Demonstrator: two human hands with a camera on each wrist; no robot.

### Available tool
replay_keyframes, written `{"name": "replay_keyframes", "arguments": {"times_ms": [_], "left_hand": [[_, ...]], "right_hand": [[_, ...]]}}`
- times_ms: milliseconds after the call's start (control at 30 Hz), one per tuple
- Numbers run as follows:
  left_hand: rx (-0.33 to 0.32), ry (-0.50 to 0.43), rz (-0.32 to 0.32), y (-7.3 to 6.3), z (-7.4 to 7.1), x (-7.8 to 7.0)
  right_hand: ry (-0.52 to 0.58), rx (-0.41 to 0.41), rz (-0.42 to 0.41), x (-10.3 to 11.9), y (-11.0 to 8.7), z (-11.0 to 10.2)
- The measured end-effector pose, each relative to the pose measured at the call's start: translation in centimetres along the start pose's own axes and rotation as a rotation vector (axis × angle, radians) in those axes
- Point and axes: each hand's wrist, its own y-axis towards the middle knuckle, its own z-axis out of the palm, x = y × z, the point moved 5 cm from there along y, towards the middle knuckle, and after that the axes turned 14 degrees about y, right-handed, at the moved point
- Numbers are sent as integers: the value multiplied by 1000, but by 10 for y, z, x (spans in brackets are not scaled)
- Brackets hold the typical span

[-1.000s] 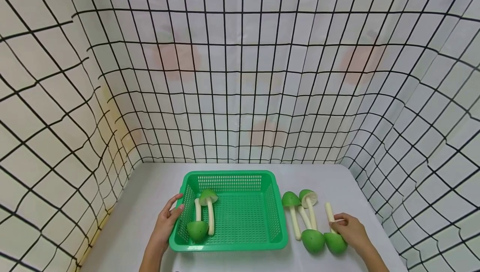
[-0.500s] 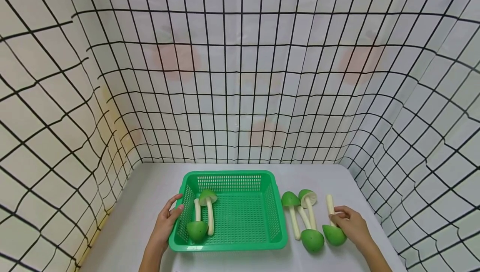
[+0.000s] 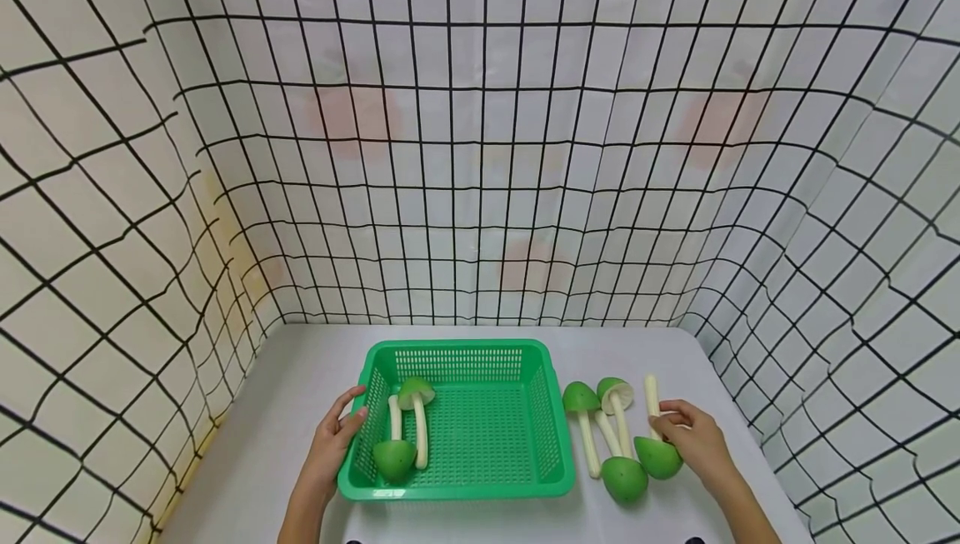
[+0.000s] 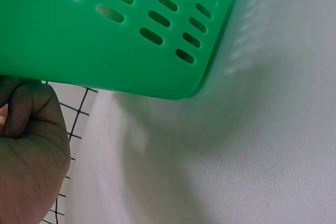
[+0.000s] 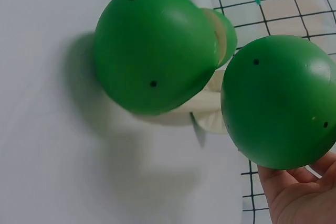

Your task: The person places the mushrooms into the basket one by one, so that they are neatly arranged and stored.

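My right hand (image 3: 697,442) pinches the pale stem of a green-capped toy mushroom (image 3: 658,458), its cap toward me. In the right wrist view that dotted cap hides most of the stem, with the fingers right below it. Three more such mushrooms lie just left of it on the table: one cap toward me (image 3: 624,480), two with caps at the far end, the left one (image 3: 581,398) beside the basket. The green plastic basket (image 3: 457,494) has its left rim gripped by my left hand (image 3: 330,444). Inside, at its left side, lie two mushrooms (image 3: 394,461), stems side by side.
A white table surface (image 3: 285,377) lies under everything. Black wire grid (image 3: 480,194) over white sheeting rises at the back and on both sides. The basket has slotted walls, seen close in the left wrist view.
My right hand has drawn its mushroom away from me and then slightly left, beside the other cap. My left hand and the basket stay in place.
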Motion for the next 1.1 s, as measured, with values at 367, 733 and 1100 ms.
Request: {"name": "replay_keyframes", "arguments": {"times_ms": [367, 733, 1100], "left_hand": [[-6, 5, 10, -1, -1, 1], [0, 7, -6, 0, 0, 1], [-3, -7, 3, 0, 0, 1]], "right_hand": [[67, 6, -26, 12, 2, 15], [131, 22, -45, 29, 1, 28], [177, 41, -64, 37, 4, 40]]}}
